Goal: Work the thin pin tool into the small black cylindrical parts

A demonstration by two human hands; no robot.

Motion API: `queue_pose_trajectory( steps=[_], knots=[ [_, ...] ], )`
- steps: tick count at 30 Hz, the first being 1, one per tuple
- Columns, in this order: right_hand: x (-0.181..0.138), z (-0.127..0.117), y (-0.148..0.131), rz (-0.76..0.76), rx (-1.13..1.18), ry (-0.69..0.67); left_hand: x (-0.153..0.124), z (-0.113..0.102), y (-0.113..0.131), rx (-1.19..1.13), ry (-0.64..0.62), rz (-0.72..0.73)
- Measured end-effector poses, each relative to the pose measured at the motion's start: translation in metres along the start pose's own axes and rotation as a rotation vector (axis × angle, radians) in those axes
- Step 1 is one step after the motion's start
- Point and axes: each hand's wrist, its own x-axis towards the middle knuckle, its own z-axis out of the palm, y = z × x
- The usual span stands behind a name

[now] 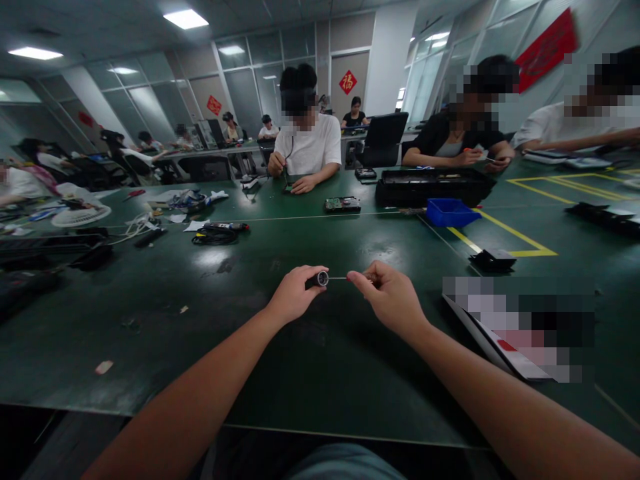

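Note:
My left hand (pixel 295 291) is closed around a small dark cylinder (pixel 323 278) with a silver-rimmed round end that looks like a flashlight head. Closed on the handle of a screwdriver (pixel 339 278), my right hand (pixel 393 293) covers most of it. The screwdriver's thin metal shaft points left, and its tip meets the cylinder's rim or lies just beside it; I cannot tell which. Both hands are a little above the green table (pixel 320 373), near its middle.
Beyond my hands lie a coiled black cable (pixel 217 233), a circuit board device (pixel 343 204), a blue bin (pixel 453 213) and a long black housing (pixel 433 188). A white-edged flat item (pixel 493 337) is at my right forearm. A person (pixel 307 143) works across the table.

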Motion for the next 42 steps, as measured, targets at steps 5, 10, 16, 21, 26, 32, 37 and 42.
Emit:
queue_pose_trajectory(
  steps=[5,10,16,21,26,32,37,42],
  knots=[
    [-0.002,-0.002,-0.002,-0.068,0.06,-0.055,0.0,0.0,-0.002,0.017,0.004,-0.014],
    [-0.002,-0.002,-0.002,-0.104,0.137,-0.074,0.0,-0.001,0.0,0.018,0.007,-0.008],
    [0.001,-0.004,-0.007,-0.004,0.121,-0.12,-0.001,0.0,0.002,0.011,-0.009,-0.004],
    [0.002,-0.003,-0.006,0.044,0.073,-0.12,0.0,-0.001,0.003,0.006,-0.015,-0.002],
    [0.0,-0.002,-0.003,0.008,0.147,-0.113,0.0,-0.002,0.004,0.007,-0.032,-0.012],
    [-0.001,-0.001,-0.001,0.015,0.093,-0.087,-0.001,0.0,0.003,-0.001,-0.046,0.001],
    [0.001,0.002,0.0,0.057,0.306,-0.004,-0.001,-0.002,0.005,0.008,-0.054,-0.025],
    [0.005,0.007,0.003,0.134,0.524,-0.015,0.001,0.001,0.004,-0.006,-0.028,-0.026]
  ],
)
